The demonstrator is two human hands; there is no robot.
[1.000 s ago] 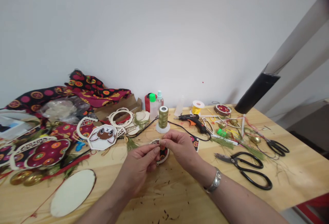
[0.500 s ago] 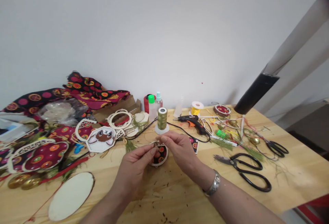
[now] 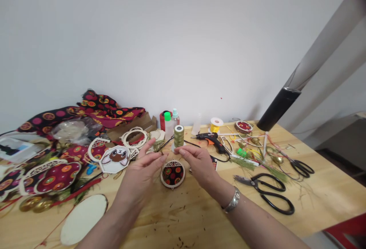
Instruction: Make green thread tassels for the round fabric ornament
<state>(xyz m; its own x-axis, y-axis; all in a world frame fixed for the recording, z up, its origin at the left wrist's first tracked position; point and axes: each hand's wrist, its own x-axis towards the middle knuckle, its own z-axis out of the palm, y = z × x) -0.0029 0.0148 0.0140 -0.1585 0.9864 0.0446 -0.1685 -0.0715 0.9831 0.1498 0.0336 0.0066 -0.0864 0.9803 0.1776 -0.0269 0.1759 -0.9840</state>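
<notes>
A small round ornament (image 3: 172, 173) with a pale wooden rim and red-and-black patterned fabric lies flat on the wooden table (image 3: 200, 218). My two hands hover just above and behind it. My left hand (image 3: 143, 169) is to its left, fingers stretched out and apart, holding nothing I can see. To the ornament's right, my right hand (image 3: 197, 161) has its fingertips pinched together; anything in the pinch is too thin to make out. A bracelet (image 3: 232, 200) is on that wrist. A spool of olive-gold thread (image 3: 178, 136) stands upright right behind the fingertips.
A black glue gun (image 3: 210, 139) with its cord, a yellow spool (image 3: 215, 125) and small bottles (image 3: 169, 124) stand behind. Two pairs of black scissors (image 3: 268, 192) lie at right. Patterned fabric (image 3: 105, 110), wooden frames (image 3: 134, 138), a sheep piece (image 3: 116, 158) and an oval board (image 3: 82, 218) crowd the left.
Both hands held the round ornament between their fingertips; it now lies on the table, and the hands have lifted toward the thread spool, the left hand opening.
</notes>
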